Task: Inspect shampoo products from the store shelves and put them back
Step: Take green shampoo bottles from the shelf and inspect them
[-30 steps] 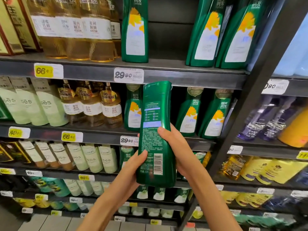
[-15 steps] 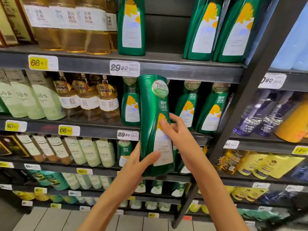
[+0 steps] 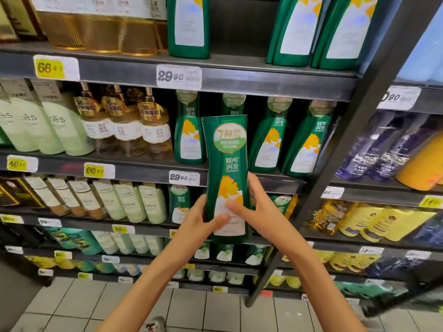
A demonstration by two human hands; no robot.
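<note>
1. Turning round since a second ago, the tall green plastic shampoo bottle (image 3: 226,178) is now showing its front label with the orange flower, where the barcode side was facing the person.
2. Both hands are clasping its lower half. The left hand (image 3: 199,224) is wrapping the left edge with its thumb lying across the white label. The right hand (image 3: 259,212) is gripping the right edge, thumb on the front and fingers reaching behind.
3. It is standing upright in the air between the two hands, its top rising above them and overlapping the row of matching green bottles (image 3: 271,140) on the grey metal shelf (image 3: 134,168) beyond the fingers.
4. The bottle is looking stiff, smooth and glossy, so probably slippery, and fairly heavy if full.
5. Its narrow waist, just above the hands, is looking like the surest place for a one-handed hold when it is going back.
</note>
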